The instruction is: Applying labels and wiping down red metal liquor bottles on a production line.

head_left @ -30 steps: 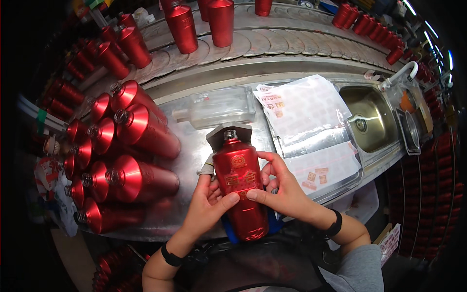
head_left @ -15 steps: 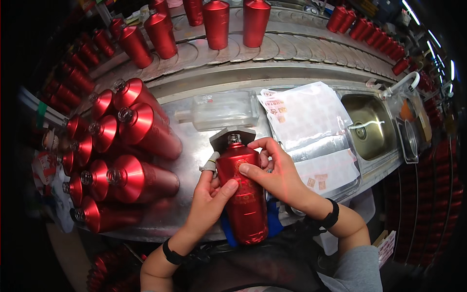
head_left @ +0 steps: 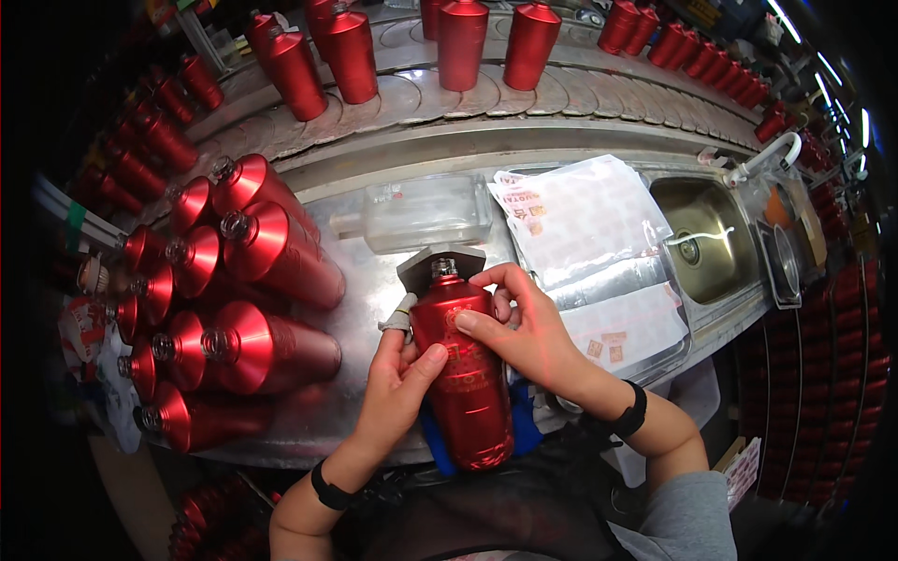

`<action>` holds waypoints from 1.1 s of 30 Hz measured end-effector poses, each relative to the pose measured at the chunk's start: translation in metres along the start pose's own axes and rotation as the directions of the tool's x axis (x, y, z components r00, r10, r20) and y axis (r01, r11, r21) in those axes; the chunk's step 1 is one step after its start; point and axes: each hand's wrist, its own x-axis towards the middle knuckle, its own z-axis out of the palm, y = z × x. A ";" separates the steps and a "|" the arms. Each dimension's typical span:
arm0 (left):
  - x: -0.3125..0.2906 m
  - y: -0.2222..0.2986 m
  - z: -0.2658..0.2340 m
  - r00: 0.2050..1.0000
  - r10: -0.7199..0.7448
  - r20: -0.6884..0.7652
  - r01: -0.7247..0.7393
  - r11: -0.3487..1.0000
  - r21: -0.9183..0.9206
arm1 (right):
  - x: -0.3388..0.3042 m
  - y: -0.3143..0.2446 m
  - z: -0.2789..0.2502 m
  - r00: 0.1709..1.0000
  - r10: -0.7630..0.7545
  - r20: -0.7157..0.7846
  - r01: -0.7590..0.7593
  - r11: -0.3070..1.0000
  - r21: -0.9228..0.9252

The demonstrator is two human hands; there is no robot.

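A glossy red bottle (head_left: 475, 421) with gold decal markings lies tilted in front of me, its clear glass neck pointing away. My left hand (head_left: 397, 381) holds its left side, thumb on the front; a pale wrap covers one of its fingers. From the right, my right hand (head_left: 533, 327) grips the shoulder, with the thumb pressed on the round gold mark near the top. Behind the neck sits a dark grey angled rest (head_left: 418, 275). Blue cloth (head_left: 526, 426) shows beneath the bottle's base.
Several red bottles (head_left: 281, 252) lie stacked at my left. Beyond the hands are a clear rectangular glass bottle (head_left: 426, 213) and printed decal sheets (head_left: 585, 220). A sink (head_left: 702, 238) with a white tap (head_left: 769, 159) is at the right. Across the back, a plated conveyor (head_left: 412, 98) carries red bottles.
Bottles on the conveyor have shifted to the right. Both hands keep nearly the same grip on the bottle, and the view has moved slightly.
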 end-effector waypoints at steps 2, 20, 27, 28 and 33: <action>0.001 0.002 -0.002 0.999 0.006 -0.032 -0.005 1.000 0.029 | -0.006 -0.004 -0.005 0.998 0.038 0.044 -0.045 0.984 0.172; 0.024 0.011 0.014 0.989 0.092 -0.112 -0.085 0.994 0.064 | -0.003 0.002 -0.005 0.998 0.026 0.065 -0.043 0.959 0.279; 0.024 0.018 0.014 0.992 0.023 -0.127 -0.019 0.999 0.033 | 0.004 0.000 -0.003 0.993 0.117 0.036 -0.122 0.964 0.238; 0.024 0.018 0.012 0.992 0.022 -0.125 -0.018 0.999 0.032 | 0.004 0.001 -0.002 0.996 0.090 0.020 -0.092 0.972 0.216; 0.023 0.019 0.013 0.995 0.054 -0.086 -0.057 0.998 -0.041 | 0.003 0.001 0.000 0.996 0.089 0.020 -0.091 0.968 0.235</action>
